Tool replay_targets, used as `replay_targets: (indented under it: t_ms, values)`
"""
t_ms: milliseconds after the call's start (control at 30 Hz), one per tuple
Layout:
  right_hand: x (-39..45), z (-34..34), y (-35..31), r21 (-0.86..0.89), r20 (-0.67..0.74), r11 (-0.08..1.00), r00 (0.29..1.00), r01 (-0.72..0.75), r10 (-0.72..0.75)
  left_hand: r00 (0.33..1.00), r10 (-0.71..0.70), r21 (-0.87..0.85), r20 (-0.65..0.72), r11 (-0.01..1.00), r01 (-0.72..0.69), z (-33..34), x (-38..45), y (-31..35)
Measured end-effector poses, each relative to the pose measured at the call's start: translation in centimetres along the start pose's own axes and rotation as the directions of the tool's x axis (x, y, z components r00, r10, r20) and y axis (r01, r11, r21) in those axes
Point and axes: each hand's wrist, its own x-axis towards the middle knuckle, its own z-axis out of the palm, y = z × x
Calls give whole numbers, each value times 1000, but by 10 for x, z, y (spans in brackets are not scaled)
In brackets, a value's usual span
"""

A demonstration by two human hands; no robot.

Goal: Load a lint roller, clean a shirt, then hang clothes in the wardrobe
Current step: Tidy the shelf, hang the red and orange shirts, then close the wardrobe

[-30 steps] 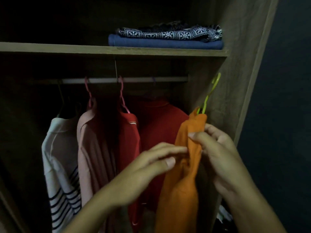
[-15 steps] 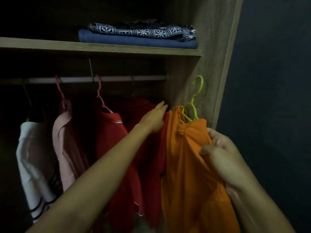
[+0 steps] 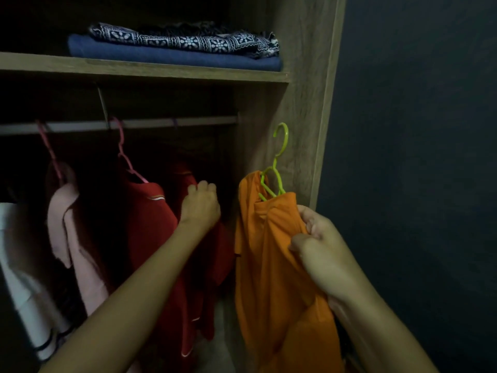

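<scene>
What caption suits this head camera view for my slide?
Right hand holds an orange shirt on a green hanger while left hand parts red garments.

shelf [image 3: 161, 70] | blue folded cloth [image 3: 166, 56] | patterned cloth [image 3: 188, 40] on top

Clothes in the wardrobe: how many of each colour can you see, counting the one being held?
Orange: 1, the orange shirt on the green hanger
Red: 2, the front red shirt and the back red shirt
Pink: 1, the pink garment
White: 1, the white striped garment
Blue: 1, the folded blue cloth
Patterned: 1, the patterned cloth
Total: 7
</scene>
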Motion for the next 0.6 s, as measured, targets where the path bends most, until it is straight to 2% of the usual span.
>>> replay_targets:
  t_ms: [100, 267, 433, 600]
  values:
    - [8, 10, 0, -22, -2, 1000, 1000, -10, 10, 999, -26, -10, -18, 1000, 26, -7, -16, -22]
    - [22, 29, -2, 2, 44, 1000, 999, -19, 19, 990, -66, 53, -129, 996, 73, -13, -36, -48]
    - [28, 45, -6, 26, 63, 999, 998, 22, -23, 992, -58, -58, -115, 997, 51, -18, -40, -63]
    - [29, 49, -11, 122, 92, 992, 994, 40, -51, 994, -50, -82, -99, 996, 42, -17, -40, -71]
